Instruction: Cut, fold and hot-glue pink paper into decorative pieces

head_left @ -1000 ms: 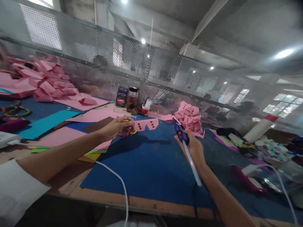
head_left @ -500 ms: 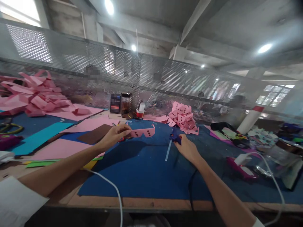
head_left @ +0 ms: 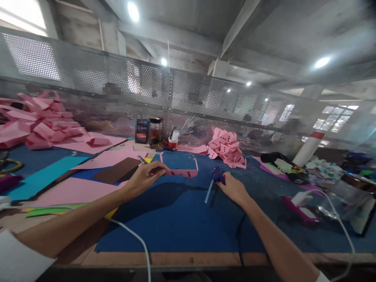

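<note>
Between the thumb and fingers of my left hand (head_left: 147, 176) is a pair of pink paper glasses (head_left: 185, 173) with dark square spots. The glasses are seen edge-on above the blue mat (head_left: 176, 227), both temples pointing away from me. My right hand (head_left: 235, 190) is wrapped round a dark blue hot glue gun (head_left: 217, 175), and a translucent glue stick (head_left: 208, 192) sticks out of its rear end. A gap separates the gun from the glasses. Behind them lies a heap of spotted pink paper glasses (head_left: 225, 144). A metallic tip (head_left: 142, 159) shows beside my left hand; its kind is unclear.
Folded pink strips (head_left: 49, 121) are piled at far left, near a turquoise sheet (head_left: 48, 178) and a brown sheet (head_left: 117, 170). A red-white cup (head_left: 173, 143) stands by the perforated metal screen (head_left: 194, 94). White cables cross both sides; a magenta power strip (head_left: 301, 209) lies right.
My left hand has tipped the glasses so their front turns from facing me to edge-on, moving them slightly right and down. The glue gun stays nearly in place in my right hand.
</note>
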A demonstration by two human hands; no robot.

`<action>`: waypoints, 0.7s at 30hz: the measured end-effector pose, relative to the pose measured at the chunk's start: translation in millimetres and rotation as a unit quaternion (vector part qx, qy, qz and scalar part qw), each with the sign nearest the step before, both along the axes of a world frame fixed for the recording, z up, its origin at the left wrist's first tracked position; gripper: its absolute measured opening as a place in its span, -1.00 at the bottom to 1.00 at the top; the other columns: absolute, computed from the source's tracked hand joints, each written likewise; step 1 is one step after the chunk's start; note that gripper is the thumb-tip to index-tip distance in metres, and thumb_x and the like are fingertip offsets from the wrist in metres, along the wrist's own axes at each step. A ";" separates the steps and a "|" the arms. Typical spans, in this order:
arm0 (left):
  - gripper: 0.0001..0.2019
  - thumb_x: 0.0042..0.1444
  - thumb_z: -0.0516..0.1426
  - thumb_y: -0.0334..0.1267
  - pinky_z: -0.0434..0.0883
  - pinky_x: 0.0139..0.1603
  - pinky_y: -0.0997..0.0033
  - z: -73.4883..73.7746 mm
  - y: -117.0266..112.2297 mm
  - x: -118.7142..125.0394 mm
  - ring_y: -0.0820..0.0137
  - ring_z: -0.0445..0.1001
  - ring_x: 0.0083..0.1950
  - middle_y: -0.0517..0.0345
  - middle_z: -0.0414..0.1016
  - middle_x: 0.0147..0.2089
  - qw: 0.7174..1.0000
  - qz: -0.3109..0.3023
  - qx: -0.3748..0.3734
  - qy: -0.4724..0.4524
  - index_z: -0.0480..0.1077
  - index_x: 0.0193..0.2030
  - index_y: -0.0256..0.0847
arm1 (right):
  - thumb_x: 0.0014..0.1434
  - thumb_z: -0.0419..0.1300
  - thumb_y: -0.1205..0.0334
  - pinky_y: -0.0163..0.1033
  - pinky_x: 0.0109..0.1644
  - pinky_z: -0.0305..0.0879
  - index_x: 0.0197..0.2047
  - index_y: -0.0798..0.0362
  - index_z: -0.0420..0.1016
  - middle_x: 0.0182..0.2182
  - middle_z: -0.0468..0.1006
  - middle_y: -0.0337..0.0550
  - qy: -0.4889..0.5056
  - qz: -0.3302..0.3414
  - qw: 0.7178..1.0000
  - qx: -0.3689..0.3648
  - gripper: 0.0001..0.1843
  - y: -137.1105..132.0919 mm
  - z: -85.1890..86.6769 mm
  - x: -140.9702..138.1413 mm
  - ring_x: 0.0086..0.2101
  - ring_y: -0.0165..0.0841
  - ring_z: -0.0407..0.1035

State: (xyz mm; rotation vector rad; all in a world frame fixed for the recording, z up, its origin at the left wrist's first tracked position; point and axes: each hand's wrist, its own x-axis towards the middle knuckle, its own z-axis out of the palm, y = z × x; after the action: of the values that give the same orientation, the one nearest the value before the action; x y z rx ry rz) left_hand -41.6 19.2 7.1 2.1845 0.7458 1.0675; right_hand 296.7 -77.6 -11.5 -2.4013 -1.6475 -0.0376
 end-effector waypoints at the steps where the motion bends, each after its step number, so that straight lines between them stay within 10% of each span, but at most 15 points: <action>1: -0.73 0.19 0.09 -0.04 0.32 -0.23 0.41 -0.6 0.5 0.2 0.34 0.40 -0.26 0.12 0.52 -0.26 1.000 0.001 -0.002 -0.001 0.49 -0.14 -0.14 | 0.25 0.09 0.01 -0.16 -0.13 0.26 0.03 0.13 0.29 -0.08 0.54 0.12 -0.001 -0.004 1.000 -0.002 -0.59 0.3 -0.4 1.2 -0.09 -0.07 0.48; 21: -0.72 0.18 0.12 -0.01 0.36 -0.16 0.43 -3.4 7.6 0.2 0.34 0.43 -0.22 0.15 0.51 -0.24 0.999 0.005 -0.049 -0.003 0.46 -0.14 -0.16 | 0.26 0.06 0.11 -0.14 0.05 0.20 0.11 0.14 0.31 0.03 0.44 0.11 -0.042 -0.019 0.998 0.048 -0.58 12.0 -10.8 12.8 0.04 -0.11 0.33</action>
State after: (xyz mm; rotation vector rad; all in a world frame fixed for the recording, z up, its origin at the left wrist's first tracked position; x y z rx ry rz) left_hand -41.4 26.7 3.8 2.0956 0.7899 1.0214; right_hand 309.5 -65.6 -22.3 -2.3891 -1.5970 -0.2207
